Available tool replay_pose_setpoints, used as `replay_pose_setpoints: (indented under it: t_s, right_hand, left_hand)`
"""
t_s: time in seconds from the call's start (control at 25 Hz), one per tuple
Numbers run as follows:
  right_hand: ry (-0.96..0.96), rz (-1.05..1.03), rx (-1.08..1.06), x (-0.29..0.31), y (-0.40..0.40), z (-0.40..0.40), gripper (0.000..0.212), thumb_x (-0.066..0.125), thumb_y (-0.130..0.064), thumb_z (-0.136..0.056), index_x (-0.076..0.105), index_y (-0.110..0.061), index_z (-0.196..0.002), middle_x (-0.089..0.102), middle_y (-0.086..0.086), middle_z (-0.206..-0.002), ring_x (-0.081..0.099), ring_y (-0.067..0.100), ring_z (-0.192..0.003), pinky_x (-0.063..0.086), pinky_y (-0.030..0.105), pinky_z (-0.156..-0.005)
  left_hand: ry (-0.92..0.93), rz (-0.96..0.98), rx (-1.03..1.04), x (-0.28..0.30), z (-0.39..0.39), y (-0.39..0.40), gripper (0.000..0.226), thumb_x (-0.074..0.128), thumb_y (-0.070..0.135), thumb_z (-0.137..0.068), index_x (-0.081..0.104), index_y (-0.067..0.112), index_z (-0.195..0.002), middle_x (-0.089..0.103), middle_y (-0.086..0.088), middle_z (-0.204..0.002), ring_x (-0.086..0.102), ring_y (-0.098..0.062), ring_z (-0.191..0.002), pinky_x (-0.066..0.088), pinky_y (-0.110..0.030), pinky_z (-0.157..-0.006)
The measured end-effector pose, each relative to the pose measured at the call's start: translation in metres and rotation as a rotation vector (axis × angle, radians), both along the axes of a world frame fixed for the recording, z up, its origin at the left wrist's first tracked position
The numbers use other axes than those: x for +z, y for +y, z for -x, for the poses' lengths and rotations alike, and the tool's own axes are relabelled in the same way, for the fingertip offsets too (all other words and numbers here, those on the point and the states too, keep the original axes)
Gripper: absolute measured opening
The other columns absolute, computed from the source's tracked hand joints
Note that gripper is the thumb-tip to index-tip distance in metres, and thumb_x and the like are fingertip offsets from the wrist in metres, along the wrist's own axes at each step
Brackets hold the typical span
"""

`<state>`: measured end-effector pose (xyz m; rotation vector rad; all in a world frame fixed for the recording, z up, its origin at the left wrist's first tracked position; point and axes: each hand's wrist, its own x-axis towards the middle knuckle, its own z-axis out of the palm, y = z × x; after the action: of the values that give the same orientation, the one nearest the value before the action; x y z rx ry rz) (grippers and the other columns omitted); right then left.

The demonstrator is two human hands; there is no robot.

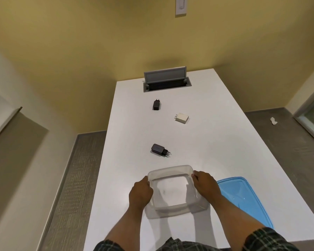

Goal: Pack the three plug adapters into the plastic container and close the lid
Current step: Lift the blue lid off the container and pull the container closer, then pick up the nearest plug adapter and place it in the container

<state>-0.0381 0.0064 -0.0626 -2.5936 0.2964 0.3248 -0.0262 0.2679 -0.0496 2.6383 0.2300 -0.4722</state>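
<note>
A clear plastic container [170, 169] stands open and empty near the front of the white table [225, 142]. My left hand [140, 192] grips its left wall and my right hand [206, 184] grips its right wall. Its blue lid [243, 196] lies flat just right of the container, partly under my right forearm. Three plug adapters lie farther back: a black one [159, 150] closest to the container, a white one [182, 118] to the right, and a second black one [156, 104] farthest away.
An open grey cable hatch [166, 79] is set into the table's far end. The table's left edge drops to a grey carpet floor [80, 178]. A crumpled white scrap [273, 121] lies on the floor to the right.
</note>
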Motion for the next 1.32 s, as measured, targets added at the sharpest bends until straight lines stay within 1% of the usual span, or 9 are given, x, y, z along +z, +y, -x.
replay_pose_setpoints:
  t_s: [0.16, 0.32, 0.4, 0.6, 0.72, 0.84, 1.04, 1.2, 1.32]
  right_hand:
    - [0.003, 0.005, -0.042, -0.004, -0.003, 0.003, 0.030, 0.041, -0.032, -0.099, 0.060, -0.017, -0.082, 0.073, 0.007, -0.092, 0.065, 0.031, -0.087, 0.050, 0.036, -0.074]
    - [-0.009, -0.009, -0.077, -0.006, -0.009, 0.006, 0.032, 0.047, -0.037, -0.097, 0.071, -0.024, -0.114, 0.076, 0.003, -0.103, 0.069, 0.024, -0.097, 0.053, 0.033, -0.083]
    - [-0.002, -0.009, -0.088, -0.007, -0.011, 0.006, 0.034, 0.048, -0.039, -0.095, 0.070, -0.025, -0.116, 0.077, 0.002, -0.100, 0.070, 0.022, -0.097, 0.054, 0.032, -0.085]
    - [-0.001, 0.052, -0.062, -0.010, -0.014, 0.005, 0.040, 0.049, -0.056, -0.093, 0.071, -0.029, -0.114, 0.077, -0.003, -0.096, 0.071, 0.020, -0.095, 0.054, 0.031, -0.082]
    - [-0.055, 0.171, -0.106, -0.008, -0.012, -0.003, 0.053, 0.036, -0.069, -0.093, 0.070, -0.034, -0.112, 0.075, -0.009, -0.101, 0.070, 0.019, -0.097, 0.050, 0.031, -0.080]
    - [-0.118, 0.179, -0.208, -0.002, -0.008, -0.021, 0.046, 0.034, -0.060, -0.099, 0.070, -0.032, -0.105, 0.073, -0.007, -0.106, 0.070, 0.024, -0.093, 0.046, 0.032, -0.076]
    - [-0.181, 0.244, -0.177, 0.002, -0.001, -0.057, 0.031, 0.044, -0.039, -0.099, 0.068, -0.023, -0.088, 0.071, -0.002, -0.092, 0.068, 0.029, -0.081, 0.043, 0.031, -0.065]
    - [-0.158, 0.250, -0.103, 0.000, 0.006, -0.080, 0.028, 0.046, -0.039, -0.097, 0.069, -0.024, -0.087, 0.071, -0.006, -0.089, 0.068, 0.024, -0.080, 0.050, 0.031, -0.067]
    - [-0.184, 0.165, -0.041, -0.005, 0.009, -0.091, 0.028, 0.052, -0.047, -0.094, 0.069, -0.027, -0.084, 0.067, -0.010, -0.082, 0.067, 0.016, -0.079, 0.047, 0.029, -0.065]
  left_hand:
    - [0.000, 0.021, -0.011, -0.004, -0.004, 0.001, 0.031, 0.037, 0.018, -0.097, 0.058, 0.028, -0.116, 0.064, 0.002, -0.088, 0.056, -0.025, -0.079, 0.042, -0.029, -0.069]
    - [-0.025, -0.004, -0.050, -0.007, -0.005, -0.001, 0.031, 0.036, 0.019, -0.097, 0.060, 0.026, -0.116, 0.070, -0.002, -0.097, 0.062, -0.028, -0.087, 0.043, -0.030, -0.071]
    - [-0.037, -0.063, -0.096, -0.008, -0.007, -0.001, 0.031, 0.036, 0.018, -0.098, 0.059, 0.023, -0.118, 0.071, -0.003, -0.100, 0.065, -0.030, -0.096, 0.048, -0.033, -0.075]
    - [-0.064, -0.221, -0.158, -0.006, -0.012, -0.003, 0.032, 0.036, 0.026, -0.102, 0.059, 0.023, -0.124, 0.072, 0.001, -0.109, 0.066, -0.026, -0.108, 0.041, -0.035, -0.086]
    - [-0.130, -0.247, -0.092, -0.005, -0.019, -0.004, 0.037, 0.033, 0.039, -0.106, 0.057, 0.022, -0.129, 0.067, 0.003, -0.120, 0.065, -0.021, -0.113, 0.040, -0.035, -0.091]
    - [-0.215, -0.222, -0.088, -0.002, -0.036, -0.006, 0.036, 0.037, 0.039, -0.105, 0.055, 0.022, -0.131, 0.063, 0.002, -0.122, 0.065, -0.022, -0.110, 0.042, -0.036, -0.090]
    - [-0.266, -0.184, -0.221, 0.004, -0.081, -0.017, 0.036, 0.039, 0.030, -0.106, 0.054, 0.021, -0.137, 0.061, -0.001, -0.127, 0.062, -0.026, -0.113, 0.044, -0.038, -0.093]
    - [-0.220, -0.213, -0.342, 0.004, -0.116, -0.026, 0.042, 0.040, 0.023, -0.104, 0.047, 0.021, -0.145, 0.058, -0.002, -0.135, 0.060, -0.029, -0.114, 0.046, -0.038, -0.090]
    - [-0.183, -0.247, -0.452, 0.000, -0.139, -0.031, 0.054, 0.046, 0.017, -0.098, 0.039, 0.021, -0.151, 0.046, 0.001, -0.150, 0.056, -0.030, -0.118, 0.044, -0.037, -0.090]
